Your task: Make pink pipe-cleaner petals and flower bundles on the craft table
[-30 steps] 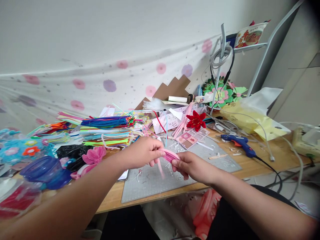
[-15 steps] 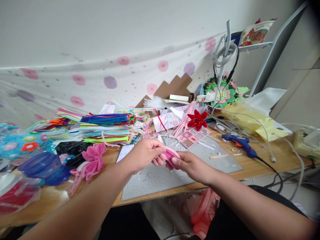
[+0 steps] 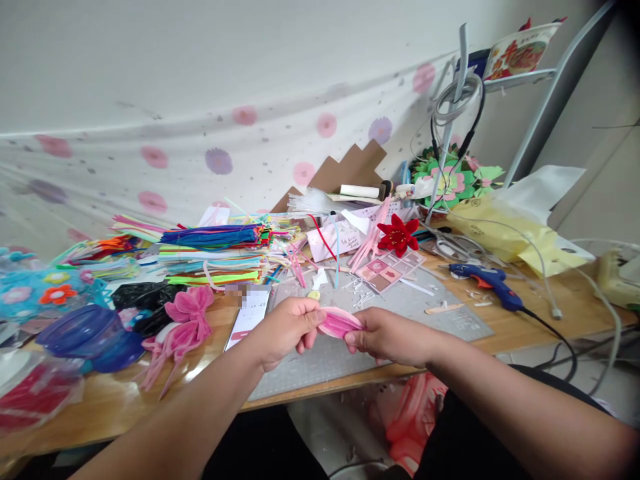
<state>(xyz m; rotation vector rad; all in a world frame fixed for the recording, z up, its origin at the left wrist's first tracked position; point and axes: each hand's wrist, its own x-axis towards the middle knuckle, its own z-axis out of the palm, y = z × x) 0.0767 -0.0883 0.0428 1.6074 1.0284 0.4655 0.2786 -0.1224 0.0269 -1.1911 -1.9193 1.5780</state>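
A pink pipe-cleaner petal (image 3: pixel 341 323), pale at the rim and darker pink inside, is stretched between my two hands above the grey cutting mat (image 3: pixel 310 373). My left hand (image 3: pixel 295 327) pinches its left end between thumb and fingers. At the opposite end, my right hand (image 3: pixel 383 333) grips it with the thumb on top. Just behind the petal lie an eyeshadow palette (image 3: pixel 385 272) and scattered cotton swabs (image 3: pixel 357 290). A phone (image 3: pixel 249 313) with a lit screen rests left of my left hand.
Bundles of coloured pipe cleaners (image 3: pixel 215 237) pile up at the back left. Pink fuzzy flowers (image 3: pixel 190 313) and a blue plastic bowl (image 3: pixel 90 333) sit at the left. A red flower (image 3: pixel 399 235), scissors (image 3: pixel 457 247) and a corded blue glue gun (image 3: pixel 487 283) lie to the right.
My hands have moved slightly apart, and the petal has turned from tilted and folded to flatter and more open towards me. More of the phone shows now.
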